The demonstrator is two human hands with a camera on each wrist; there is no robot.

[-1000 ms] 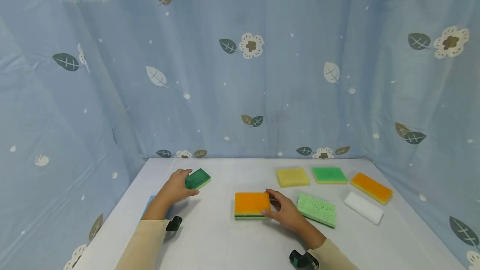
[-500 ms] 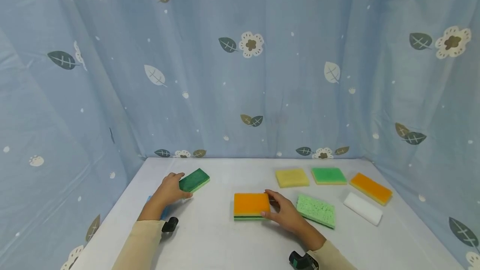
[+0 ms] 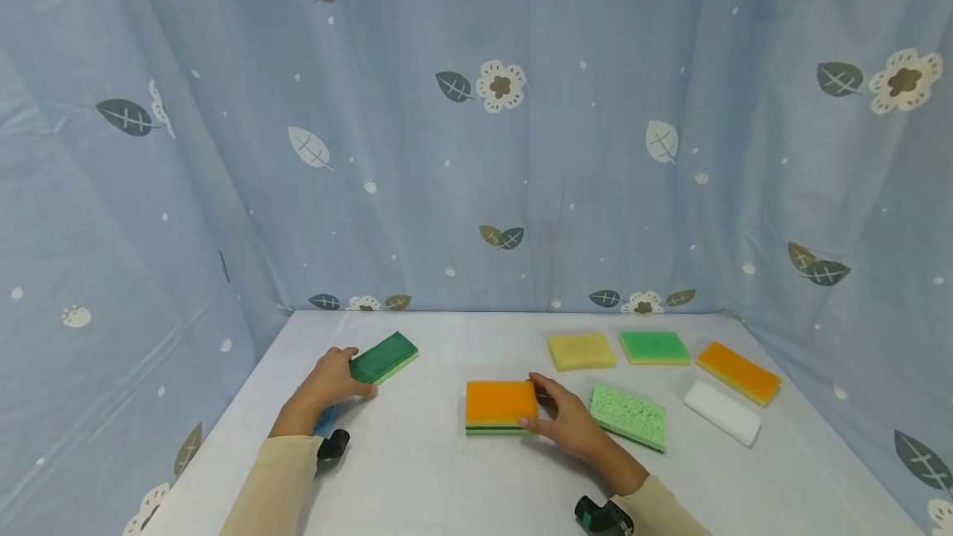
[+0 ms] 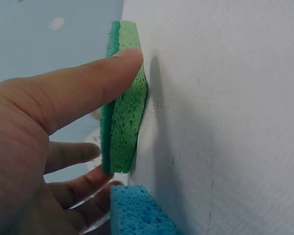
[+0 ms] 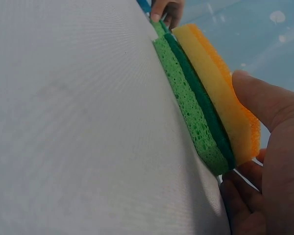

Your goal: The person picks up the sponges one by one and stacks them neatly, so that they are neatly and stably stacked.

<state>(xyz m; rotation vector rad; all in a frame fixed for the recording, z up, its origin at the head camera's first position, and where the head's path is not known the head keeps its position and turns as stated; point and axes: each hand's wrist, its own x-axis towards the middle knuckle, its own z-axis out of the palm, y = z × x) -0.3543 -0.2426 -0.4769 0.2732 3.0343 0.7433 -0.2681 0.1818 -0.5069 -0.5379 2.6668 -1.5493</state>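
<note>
In the head view, my left hand (image 3: 328,379) is at the left end of a dark green sponge (image 3: 383,357), its thumb by the near side and its fingers spread behind. The left wrist view has the thumb overlapping the light green layer (image 4: 127,122); contact is unclear. A blue sponge (image 4: 139,210) lies below, mostly hidden by the forearm in the head view. My right hand (image 3: 569,420) holds the right end of an orange sponge (image 3: 500,404) stacked flat on a green one (image 5: 191,105), thumb at the near corner, index finger at the far corner.
Right of my right hand lie a light green sponge (image 3: 629,416) and a white block (image 3: 722,412). Farther back are a yellow sponge (image 3: 582,351), a green one (image 3: 655,347) and another orange one (image 3: 737,372). A blue patterned curtain (image 3: 558,147) borders the white table (image 3: 417,486).
My left hand has slid left along the dark green sponge, uncovering more of it, while the sponge has stayed about where it was. My right hand and the stack have hardly moved.
</note>
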